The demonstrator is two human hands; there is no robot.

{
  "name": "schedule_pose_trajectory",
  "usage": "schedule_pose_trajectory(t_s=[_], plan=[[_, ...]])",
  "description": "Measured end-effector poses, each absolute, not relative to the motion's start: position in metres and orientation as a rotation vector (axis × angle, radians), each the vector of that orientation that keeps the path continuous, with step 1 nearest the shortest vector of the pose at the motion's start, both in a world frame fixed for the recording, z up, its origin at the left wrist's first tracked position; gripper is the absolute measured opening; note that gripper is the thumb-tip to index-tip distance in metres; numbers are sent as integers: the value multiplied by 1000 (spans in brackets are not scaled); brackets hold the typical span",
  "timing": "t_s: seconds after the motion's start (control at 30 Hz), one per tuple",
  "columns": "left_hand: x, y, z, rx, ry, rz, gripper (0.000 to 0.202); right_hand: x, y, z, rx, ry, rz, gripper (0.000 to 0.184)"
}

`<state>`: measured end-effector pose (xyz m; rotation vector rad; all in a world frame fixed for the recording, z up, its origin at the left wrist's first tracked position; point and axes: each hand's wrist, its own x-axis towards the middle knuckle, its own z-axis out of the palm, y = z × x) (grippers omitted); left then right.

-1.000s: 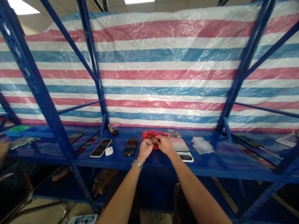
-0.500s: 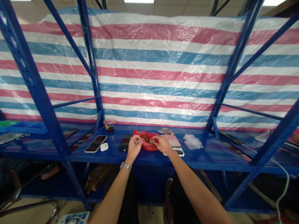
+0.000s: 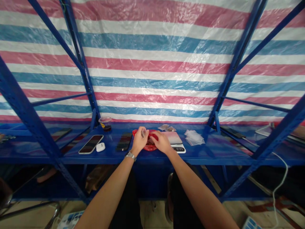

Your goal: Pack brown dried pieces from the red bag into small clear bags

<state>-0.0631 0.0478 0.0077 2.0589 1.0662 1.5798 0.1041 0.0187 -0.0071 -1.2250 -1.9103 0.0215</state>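
Note:
A red plastic bag (image 3: 149, 148) lies open on the blue shelf, with small brown pieces in it, now mostly hidden by my hands. My left hand (image 3: 139, 140), with a metal-band watch on its wrist, is closed on a small clear plastic bag (image 3: 143, 132) above the red bag's left side. My right hand (image 3: 163, 142) reaches in from the right, fingers pinched at a red item (image 3: 154, 136) over the opening; whether that is a tool or the bag's edge is unclear. Just right of it stands a white digital scale (image 3: 179, 149) with a pink flat object (image 3: 173, 138) on top.
Small filled clear bags (image 3: 170, 128) lie behind the scale; a stack of clear bags (image 3: 194, 138) is to its right. Leftward are a dark flat case (image 3: 124, 142), a white earbud case (image 3: 100, 147), a phone (image 3: 91, 144) and a lidded cup (image 3: 106, 124). Blue posts (image 3: 82, 66) flank the shelf.
My view has tilted down. Both hands have drawn closer together over the red bag, covering more of the brown pieces; the left hand with the clear bag has turned inward.

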Motion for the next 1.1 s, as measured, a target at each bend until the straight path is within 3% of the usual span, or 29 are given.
schedule_pose_trajectory(t_s=[0.3, 0.63, 0.77, 0.97, 1.1], plan=[[-80, 45, -10, 2089, 1053, 1357, 11, 79, -1, -5, -1073, -1804, 95, 26], [-74, 42, -25, 2051, 1016, 1395, 29, 80, -6, -11, -1011, -1856, 98, 17], [-71, 40, -22, 2031, 954, 1385, 23, 84, 1, -13, -1070, -1691, 79, 20], [-59, 34, -12, 1888, 796, 1329, 30, 91, 4, -3, -1060, -1541, 134, 28], [-50, 32, -7, 1710, 722, 1265, 37, 95, 12, 0, -1036, -1401, 438, 47]])
